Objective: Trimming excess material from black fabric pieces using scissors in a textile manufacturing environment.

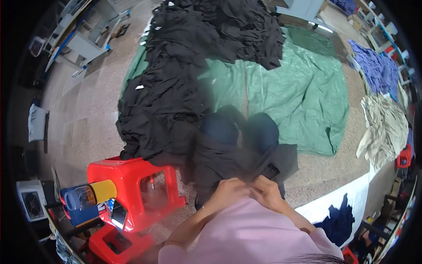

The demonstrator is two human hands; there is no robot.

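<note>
A black garment (220,165) lies across my lap and hangs down past my knees. My left hand (232,190) and my right hand (266,190) meet at its near edge, close to my body. The fingers of both are curled in and pinch the black cloth; the fingertips are partly hidden, so the exact part of the garment between them does not show. Just ahead and to the left, a heap of black garments (165,99) with small white tags spreads over a green tarp (307,94) on the floor.
On my left stands a red plastic stool (127,169) bearing a yellow-and-clear cup (94,193) and a phone (118,214). Purple cloth (376,64) and cream cloth (384,125) lie at the right. A dark blue garment (338,222) rests on a white sheet, lower right.
</note>
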